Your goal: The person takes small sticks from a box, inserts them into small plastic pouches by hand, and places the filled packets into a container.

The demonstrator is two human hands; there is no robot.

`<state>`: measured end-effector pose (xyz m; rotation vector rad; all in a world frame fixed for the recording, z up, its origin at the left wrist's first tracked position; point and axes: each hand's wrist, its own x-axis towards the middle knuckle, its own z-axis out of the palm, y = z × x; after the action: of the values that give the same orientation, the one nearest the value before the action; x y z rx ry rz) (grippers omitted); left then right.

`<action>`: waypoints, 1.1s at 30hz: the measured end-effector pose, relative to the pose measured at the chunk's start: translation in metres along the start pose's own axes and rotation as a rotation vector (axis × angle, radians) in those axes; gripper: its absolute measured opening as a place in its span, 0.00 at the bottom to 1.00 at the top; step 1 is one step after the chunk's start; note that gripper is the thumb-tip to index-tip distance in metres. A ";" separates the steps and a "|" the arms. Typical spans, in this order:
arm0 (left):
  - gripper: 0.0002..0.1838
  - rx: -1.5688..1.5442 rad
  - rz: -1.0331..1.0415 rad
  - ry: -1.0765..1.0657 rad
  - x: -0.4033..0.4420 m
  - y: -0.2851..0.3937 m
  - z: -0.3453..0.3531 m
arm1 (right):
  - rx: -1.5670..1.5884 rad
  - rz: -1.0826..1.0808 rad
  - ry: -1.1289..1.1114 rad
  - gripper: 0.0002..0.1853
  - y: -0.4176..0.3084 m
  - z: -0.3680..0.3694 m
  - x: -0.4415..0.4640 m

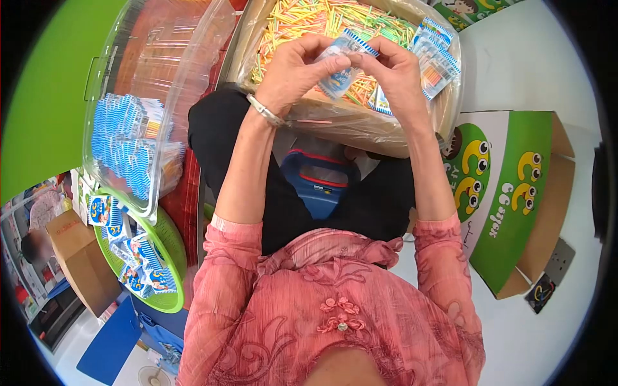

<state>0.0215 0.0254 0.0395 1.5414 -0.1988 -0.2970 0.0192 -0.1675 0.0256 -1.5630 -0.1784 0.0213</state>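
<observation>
Both my hands hold one small clear packet [339, 78] with blue striped edges, above an open carton [235, 61] lined with clear plastic. My left hand [293, 74] pinches its left side, and my right hand [393, 71] closes on its upper right side, with the thumbs almost meeting. Under the packet the carton holds a heap of thin yellow, orange and green sticks [302, 22]. More striped packets [434, 61] lie at the carton's right side, some with sticks visible inside.
Left of the carton stands a clear plastic bin [154, 186] with many packets. Below it, a green basket [180, 276] holds more. A green printed box [508, 193] stands at right, a brown box [77, 251] at left, near another person [42, 248].
</observation>
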 end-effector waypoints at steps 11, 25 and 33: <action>0.12 -0.101 0.222 0.390 0.016 -0.024 -0.010 | -1.103 -0.683 -0.200 0.04 0.043 0.060 -0.070; 0.11 -0.306 0.172 0.460 0.013 -0.021 -0.008 | -1.343 -0.839 -0.176 0.05 0.072 0.070 -0.082; 0.07 -0.364 0.178 0.402 0.014 -0.022 -0.009 | -1.262 -0.876 -0.172 0.05 0.068 0.062 -0.075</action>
<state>0.0362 0.0295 0.0161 1.1831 0.0354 0.1164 -0.0561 -0.1149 -0.0495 -2.5789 -1.1690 -0.7790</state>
